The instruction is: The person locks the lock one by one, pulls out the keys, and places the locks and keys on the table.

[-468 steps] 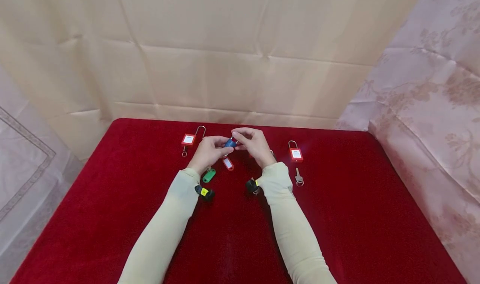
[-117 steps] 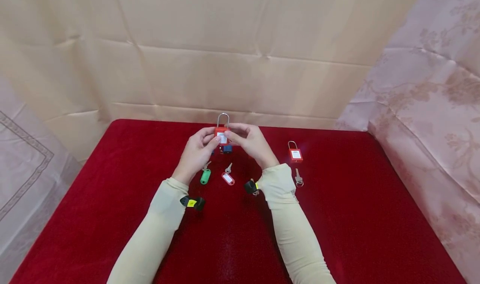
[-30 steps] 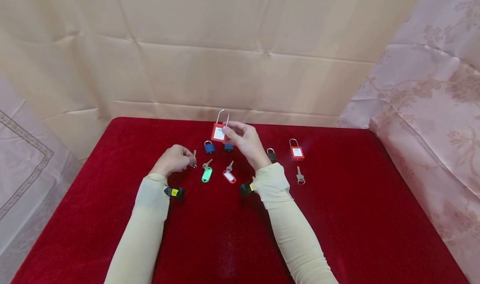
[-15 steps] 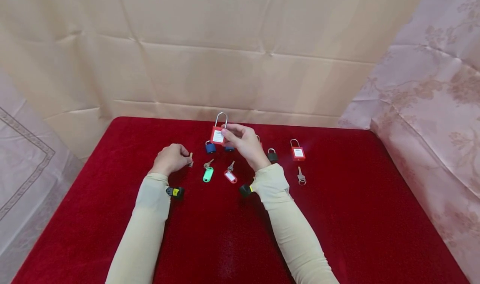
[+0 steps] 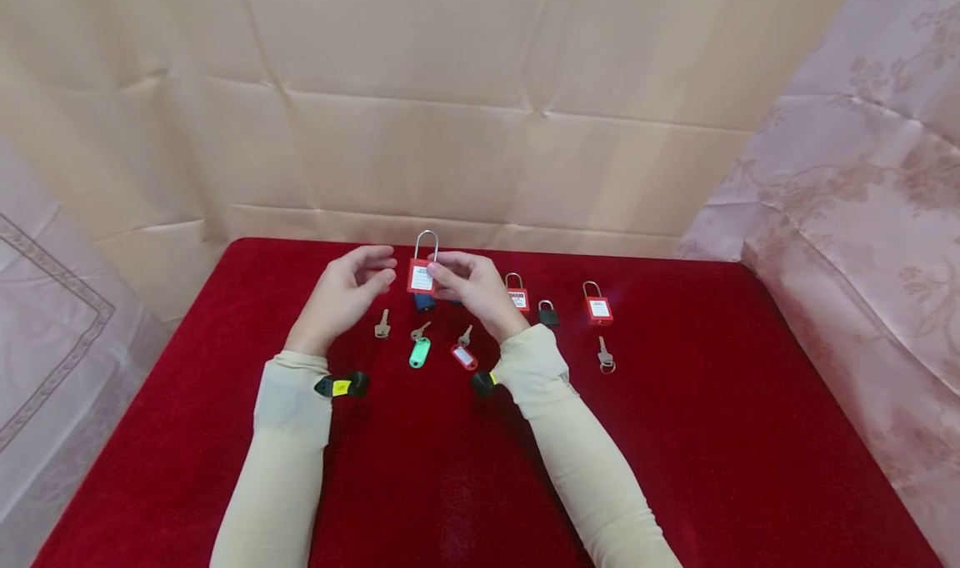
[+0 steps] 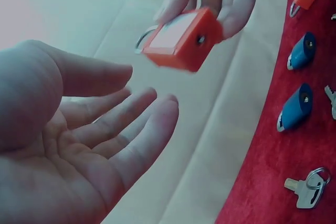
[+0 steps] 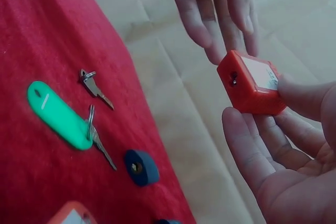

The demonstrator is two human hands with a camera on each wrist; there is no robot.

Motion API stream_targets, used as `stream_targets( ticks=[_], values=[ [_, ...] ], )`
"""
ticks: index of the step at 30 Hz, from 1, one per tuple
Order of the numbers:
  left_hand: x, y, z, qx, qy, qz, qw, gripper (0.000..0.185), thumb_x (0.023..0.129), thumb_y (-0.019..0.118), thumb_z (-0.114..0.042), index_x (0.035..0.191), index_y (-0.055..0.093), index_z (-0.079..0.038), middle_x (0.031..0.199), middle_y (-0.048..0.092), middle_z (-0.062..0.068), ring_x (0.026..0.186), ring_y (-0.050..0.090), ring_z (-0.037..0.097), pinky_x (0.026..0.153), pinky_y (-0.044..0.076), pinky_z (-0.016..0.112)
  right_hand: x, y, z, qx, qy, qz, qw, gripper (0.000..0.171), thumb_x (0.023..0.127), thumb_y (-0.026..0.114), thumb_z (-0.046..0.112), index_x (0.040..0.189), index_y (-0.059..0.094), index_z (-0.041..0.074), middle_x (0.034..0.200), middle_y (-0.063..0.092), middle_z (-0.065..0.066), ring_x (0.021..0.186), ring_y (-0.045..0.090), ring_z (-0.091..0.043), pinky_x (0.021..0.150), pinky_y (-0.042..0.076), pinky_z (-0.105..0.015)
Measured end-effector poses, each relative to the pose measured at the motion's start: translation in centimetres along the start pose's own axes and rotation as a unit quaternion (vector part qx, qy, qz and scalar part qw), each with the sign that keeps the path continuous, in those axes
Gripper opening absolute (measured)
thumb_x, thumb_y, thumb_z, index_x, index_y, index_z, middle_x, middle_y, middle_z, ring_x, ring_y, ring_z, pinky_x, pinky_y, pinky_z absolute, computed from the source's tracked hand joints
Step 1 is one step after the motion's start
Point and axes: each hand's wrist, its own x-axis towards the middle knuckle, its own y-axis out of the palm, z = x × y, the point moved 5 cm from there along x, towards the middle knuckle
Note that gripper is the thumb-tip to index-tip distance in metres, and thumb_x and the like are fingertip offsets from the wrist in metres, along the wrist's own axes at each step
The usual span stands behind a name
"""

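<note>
My right hand [image 5: 472,289] pinches a red padlock [image 5: 422,276] between thumb and fingers, held up over the far part of the table. Its steel shackle points upward and a white label faces me. In the right wrist view the keyhole end of the red padlock [image 7: 234,79] shows. Just left of it, my left hand [image 5: 341,297] is spread with nothing in it; the left wrist view shows a gap between its fingers and the padlock. Below that hand a loose key [image 5: 382,325] with a ring lies on the red cloth.
Blue padlocks [image 5: 424,304] lie partly hidden behind the right hand. Keys with a green tag [image 5: 420,353] and a red tag [image 5: 464,356] lie nearer. Rightward are another red padlock [image 5: 517,299], a black padlock [image 5: 548,314], a third red padlock [image 5: 598,309] and its key [image 5: 605,357].
Half a second ago my left hand held the key at the cloth; it has let go, opened and risen toward the padlock. My right hand has brought the padlock slightly left.
</note>
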Motion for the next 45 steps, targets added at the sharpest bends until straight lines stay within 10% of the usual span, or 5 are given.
stream_targets(
  ticks=[13, 25, 36, 45],
  values=[
    [0.4, 0.7, 1.8, 0.017, -0.048, -0.009, 0.9987, 0.047, 0.103, 0.055, -0.010, 0.148, 0.046, 0.001, 0.138, 0.056, 0.021, 0.121, 0.056, 0.035, 0.104, 0.046, 0.050, 3.1, 2.7, -2.2, 0.031, 0.055, -0.001, 0.998, 0.046, 0.096, 0.071, 0.011, 0.136, 0.058, -0.009, 0.118, 0.070, -0.019, 0.083, 0.070, -0.015, 0.081, 0.060, -0.035],
    [0.6, 1.3, 3.5, 0.035, -0.102, -0.015, 0.9940, 0.052, 0.104, 0.047, -0.011, 0.153, 0.036, 0.005, 0.149, 0.043, 0.025, 0.129, 0.049, 0.038, 0.109, 0.041, 0.051, 3.3, 4.1, -4.5, 0.087, 0.110, -0.101, 0.985, 0.032, 0.093, 0.074, 0.010, 0.122, 0.069, -0.003, 0.108, 0.074, -0.017, 0.087, 0.072, -0.019, 0.077, 0.060, -0.034],
    [1.1, 2.7, 5.0, -0.023, -0.127, 0.002, 0.9916, 0.055, 0.102, 0.043, -0.005, 0.153, 0.030, 0.011, 0.152, 0.041, 0.029, 0.134, 0.047, 0.038, 0.113, 0.036, 0.048, 2.7, 5.5, -5.1, 0.139, 0.183, -0.039, 0.972, 0.064, 0.110, 0.041, 0.040, 0.156, 0.031, -0.002, 0.157, 0.040, -0.019, 0.141, 0.043, -0.028, 0.111, 0.041, -0.040],
    [1.2, 3.6, 6.1, -0.050, -0.164, 0.027, 0.9847, 0.056, 0.105, 0.045, -0.010, 0.156, 0.028, 0.006, 0.155, 0.038, 0.025, 0.139, 0.040, 0.036, 0.117, 0.031, 0.049, 1.8, 6.4, -5.2, 0.143, 0.186, 0.001, 0.972, 0.067, 0.110, 0.033, 0.045, 0.159, 0.024, 0.000, 0.164, 0.027, -0.016, 0.151, 0.023, -0.029, 0.120, 0.024, -0.043]
  ],
)
